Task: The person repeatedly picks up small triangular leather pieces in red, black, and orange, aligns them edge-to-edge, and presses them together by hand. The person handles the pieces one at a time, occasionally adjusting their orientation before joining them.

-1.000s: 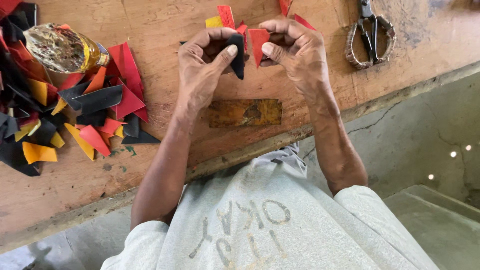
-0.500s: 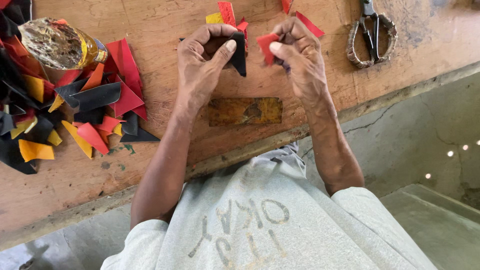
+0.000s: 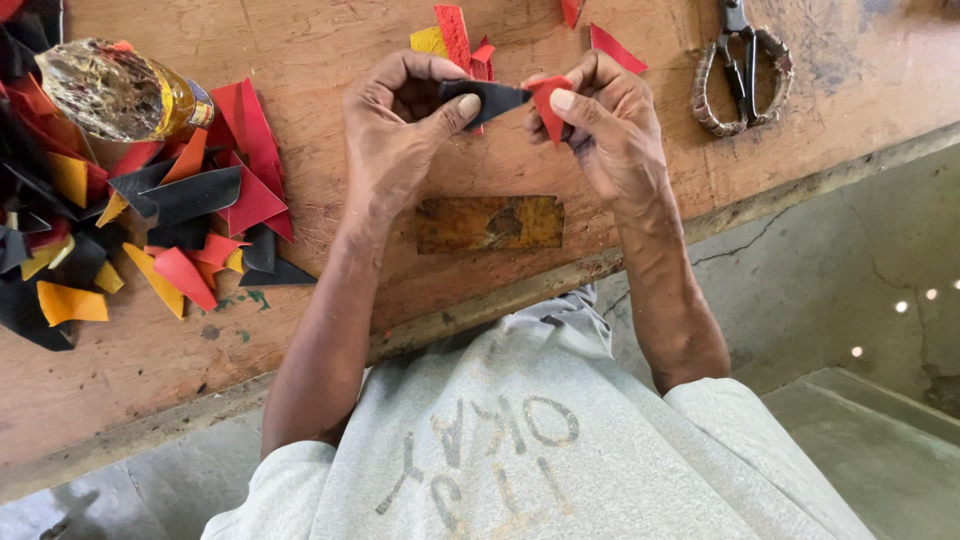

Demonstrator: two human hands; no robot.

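A black strip, upright a moment ago, is now held level above the tabletop, pinched by left hand fingers, its tip met by the right hand pinching a red piece

Soft even daylight, sharp, faint shadows

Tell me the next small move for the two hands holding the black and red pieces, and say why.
Probably slide the red piece further over the black piece and pinch the overlap. The left hand pinches the black one, the right hand the red, and their ends just meet above the bench, not yet squarely lapped.
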